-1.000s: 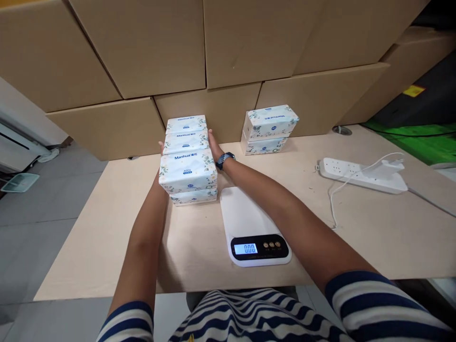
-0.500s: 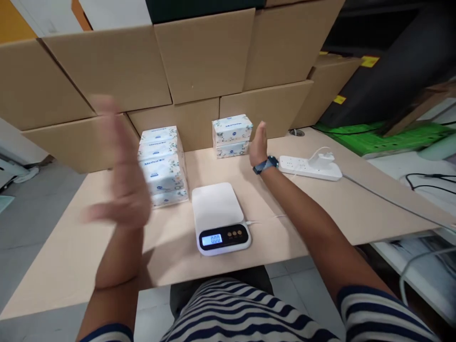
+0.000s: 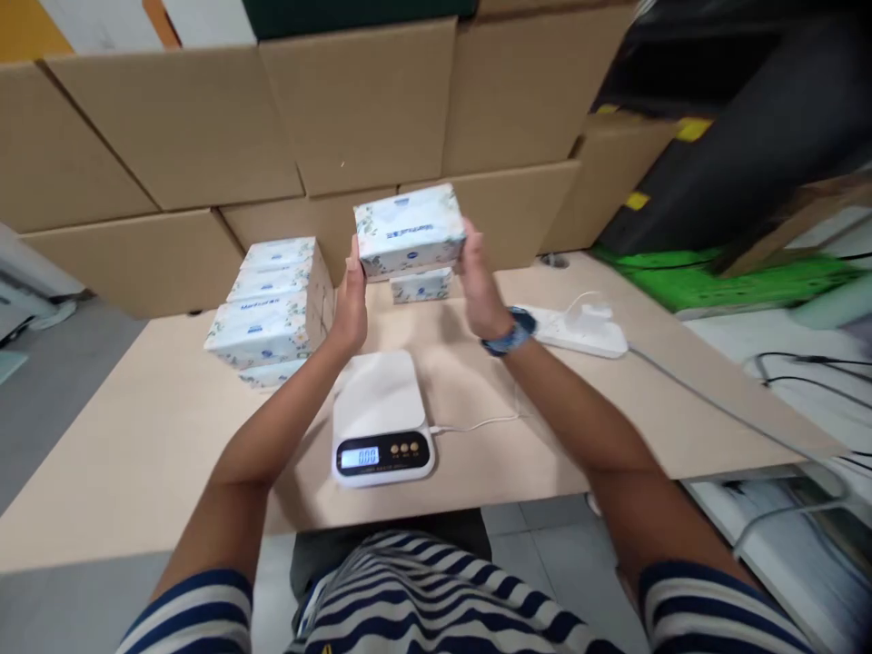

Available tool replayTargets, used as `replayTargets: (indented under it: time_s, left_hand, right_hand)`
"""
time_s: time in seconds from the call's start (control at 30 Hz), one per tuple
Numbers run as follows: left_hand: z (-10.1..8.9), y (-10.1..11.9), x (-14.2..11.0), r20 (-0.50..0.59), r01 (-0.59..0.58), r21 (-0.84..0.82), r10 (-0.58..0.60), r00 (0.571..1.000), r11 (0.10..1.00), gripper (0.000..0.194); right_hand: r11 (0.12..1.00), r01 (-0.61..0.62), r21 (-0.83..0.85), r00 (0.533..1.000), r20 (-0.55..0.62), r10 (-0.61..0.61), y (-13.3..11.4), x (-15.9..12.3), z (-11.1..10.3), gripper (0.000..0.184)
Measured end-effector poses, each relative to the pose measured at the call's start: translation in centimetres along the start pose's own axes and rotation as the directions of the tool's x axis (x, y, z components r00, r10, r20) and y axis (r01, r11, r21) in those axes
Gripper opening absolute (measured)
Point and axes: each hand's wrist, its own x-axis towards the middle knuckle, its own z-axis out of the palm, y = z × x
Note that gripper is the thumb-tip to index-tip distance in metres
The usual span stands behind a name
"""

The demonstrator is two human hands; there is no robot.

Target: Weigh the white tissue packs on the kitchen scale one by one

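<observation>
Between my two hands a white tissue pack with a floral print hangs above the table. My left hand presses on its left end, and my right hand grips the right end. Below and behind it, another tissue pack stays on the table. Nearer to me lies a white digital scale with a bare plate; its lit display reads 0.00. To the left of the scale stand several stacked tissue packs.
Cardboard boxes form a wall along the table's back edge. A white power strip with a plugged-in adapter lies right of my right wrist. A thin white cable runs from the scale's right side. Farther right is a green surface.
My left hand has swung right and inward to the tissue pack. Both hands have closed on the upper pack and lifted it off the one beneath. The stacked packs on the left have shifted slightly.
</observation>
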Motion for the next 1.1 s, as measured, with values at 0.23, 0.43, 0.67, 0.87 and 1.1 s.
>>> replayTargets:
  time_s: [0.23, 0.43, 0.67, 0.87, 1.1]
  left_hand:
    - [-6.1, 4.6, -19.8, 0.205, 0.208, 0.053, -0.214, 0.955, 0.977, 0.08]
    - [-8.6, 0.8, -22.2, 0.278, 0.353, 0.035, -0.349, 0.895, 0.935, 0.084]
    - [-11.9, -1.7, -20.1, 0.335, -0.08, 0.338, -0.041, 0.941, 0.938, 0.076]
    - [-12.9, -3.2, -19.8, 0.225, -0.251, 0.397, 0.171, 0.959, 0.883, 0.065]
    - [-12.9, -2.8, -20.3, 0.214, -0.274, 0.411, 0.2, 0.956, 0.869, 0.074]
  right_hand:
    - [0.787, -0.164, 0.594, 0.922, 0.377, -0.092, -2.2, -18.3, -1.1, 0.089]
    - [0.747, -0.255, 0.614, 0.943, 0.329, 0.051, -1.5, -21.9, 2.1, 0.075]
    - [0.932, -0.091, 0.351, 0.99, -0.066, 0.122, 1.1, -16.4, 2.8, 0.084]
    - [0.967, -0.017, 0.254, 0.969, -0.235, 0.079, 3.5, -16.7, 4.2, 0.079]
    - [0.945, -0.009, 0.328, 0.984, -0.163, 0.067, 2.6, -17.8, 3.4, 0.075]
